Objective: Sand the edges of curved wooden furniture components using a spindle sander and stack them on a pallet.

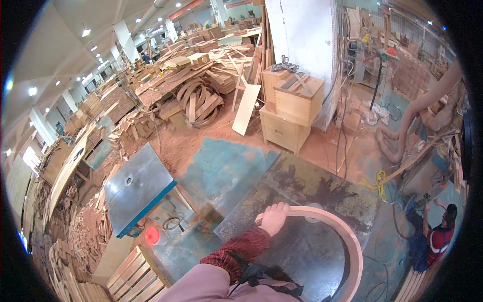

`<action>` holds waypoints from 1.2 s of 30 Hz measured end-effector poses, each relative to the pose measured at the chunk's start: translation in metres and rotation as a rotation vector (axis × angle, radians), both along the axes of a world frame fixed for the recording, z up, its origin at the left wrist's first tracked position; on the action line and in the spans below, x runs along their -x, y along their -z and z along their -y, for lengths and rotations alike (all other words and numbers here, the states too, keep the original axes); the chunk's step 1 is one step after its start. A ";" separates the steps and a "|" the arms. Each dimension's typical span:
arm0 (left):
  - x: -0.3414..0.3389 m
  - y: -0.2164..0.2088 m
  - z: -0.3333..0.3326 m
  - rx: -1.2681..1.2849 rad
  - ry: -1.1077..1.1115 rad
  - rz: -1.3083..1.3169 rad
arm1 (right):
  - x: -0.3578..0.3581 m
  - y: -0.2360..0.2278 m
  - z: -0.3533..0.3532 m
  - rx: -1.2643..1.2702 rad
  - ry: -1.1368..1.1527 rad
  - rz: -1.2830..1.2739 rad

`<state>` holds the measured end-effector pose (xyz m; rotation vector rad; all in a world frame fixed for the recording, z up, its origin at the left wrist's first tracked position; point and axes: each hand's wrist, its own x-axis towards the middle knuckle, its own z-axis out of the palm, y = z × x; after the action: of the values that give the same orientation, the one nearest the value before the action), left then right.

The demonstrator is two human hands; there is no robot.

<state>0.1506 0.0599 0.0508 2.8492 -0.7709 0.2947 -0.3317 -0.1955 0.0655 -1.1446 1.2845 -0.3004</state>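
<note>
Curved strip (355,251) arches over the metal tabletop (302,181), running out of view at the lower edge; the left hand (273,218) grasps its left end, fingers wrapped over it; the right hand is out of sight, so its state cannot be told; a cabinet (285,132) stands beyond the tabletop.

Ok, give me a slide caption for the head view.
Left hand gripping a curved, pinkish-tan wooden strip over a dark, patchy tabletop, with stacked brown timber beyond.
</note>
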 end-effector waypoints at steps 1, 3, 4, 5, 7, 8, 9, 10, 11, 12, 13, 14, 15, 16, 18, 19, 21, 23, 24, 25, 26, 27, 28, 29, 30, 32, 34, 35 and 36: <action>-0.001 0.001 -0.006 -0.012 -0.014 0.002 | 0.006 0.019 0.007 0.097 -0.057 0.009; 0.001 0.001 -0.017 -0.033 -0.055 -0.023 | 0.009 0.043 0.017 0.293 -0.161 0.022; 0.002 -0.001 -0.023 -0.044 -0.075 -0.037 | 0.009 0.048 0.022 0.312 -0.206 -0.028; 0.001 -0.001 -0.029 -0.028 -0.082 -0.050 | 0.007 0.053 0.029 0.330 -0.251 -0.079; 0.001 -0.002 -0.044 -0.036 -0.109 -0.092 | -0.008 0.051 0.035 0.378 -0.329 -0.140; 0.001 -0.003 -0.052 -0.040 -0.122 -0.113 | -0.014 0.051 0.038 0.412 -0.358 -0.155; 0.001 -0.007 -0.057 -0.050 -0.132 -0.140 | -0.020 0.050 0.039 0.445 -0.382 -0.172; 0.003 -0.009 -0.064 -0.042 -0.144 -0.148 | -0.030 0.045 0.038 0.519 -0.401 -0.182; 0.006 -0.010 -0.070 -0.033 -0.154 -0.156 | -0.040 0.038 0.036 0.594 -0.419 -0.193; 0.007 -0.014 -0.075 -0.022 -0.161 -0.164 | -0.047 0.035 0.035 0.671 -0.433 -0.204; 0.008 -0.017 -0.078 -0.033 -0.182 -0.219 | -0.050 0.037 0.038 0.692 -0.471 -0.256; 0.009 -0.020 -0.083 -0.029 -0.190 -0.237 | -0.054 0.040 0.044 0.713 -0.507 -0.308; 0.012 -0.026 -0.091 -0.039 -0.211 -0.256 | -0.062 0.038 0.046 0.721 -0.554 -0.354; 0.014 -0.030 -0.098 -0.048 -0.230 -0.274 | -0.070 0.034 0.046 0.690 -0.592 -0.368; 0.013 -0.025 -0.112 -0.017 -0.258 -0.293 | -0.090 0.020 0.047 0.634 -0.663 -0.398; 0.016 -0.031 -0.116 0.008 -0.249 -0.296 | -0.098 0.012 0.046 0.667 -0.677 -0.375; 0.017 -0.035 -0.126 0.025 -0.267 -0.318 | -0.112 -0.001 0.043 0.732 -0.713 -0.326; 0.018 -0.034 -0.135 0.006 -0.297 -0.331 | -0.125 -0.007 0.042 0.787 -0.744 -0.320; 0.018 -0.033 -0.139 -0.005 -0.312 -0.338 | -0.132 -0.010 0.041 0.814 -0.759 -0.318; 0.019 -0.029 -0.144 -0.010 -0.322 -0.326 | -0.140 -0.017 0.041 0.771 -0.773 -0.322; 0.019 -0.025 -0.149 -0.015 -0.333 -0.314 | -0.148 -0.025 0.040 0.728 -0.787 -0.326; 0.020 -0.023 -0.154 -0.019 -0.343 -0.303 | -0.152 -0.030 0.039 0.687 -0.800 -0.331; 0.020 -0.021 -0.158 -0.039 -0.353 -0.305 | -0.155 -0.027 0.041 0.666 -0.805 -0.316; 0.020 -0.019 -0.164 -0.059 -0.363 -0.307 | -0.161 -0.021 0.044 0.646 -0.810 -0.299; 0.021 -0.017 -0.169 -0.079 -0.371 -0.310 | -0.166 -0.015 0.047 0.624 -0.815 -0.285; 0.024 -0.013 -0.181 -0.084 -0.374 -0.263 | -0.174 -0.006 0.050 0.666 -0.843 -0.307; 0.026 -0.015 -0.186 -0.097 -0.390 -0.246 | -0.181 0.002 0.055 0.707 -0.931 -0.373; 0.027 -0.016 -0.188 -0.110 -0.406 -0.252 | -0.185 0.006 0.059 0.724 -1.004 -0.426; 0.027 -0.016 -0.190 -0.123 -0.423 -0.262 | -0.190 0.012 0.063 0.740 -1.080 -0.482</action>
<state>0.1234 0.2496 0.0670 3.0586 -0.1378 -0.0782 -0.1418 -0.2590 0.0536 -2.4718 0.7576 0.3737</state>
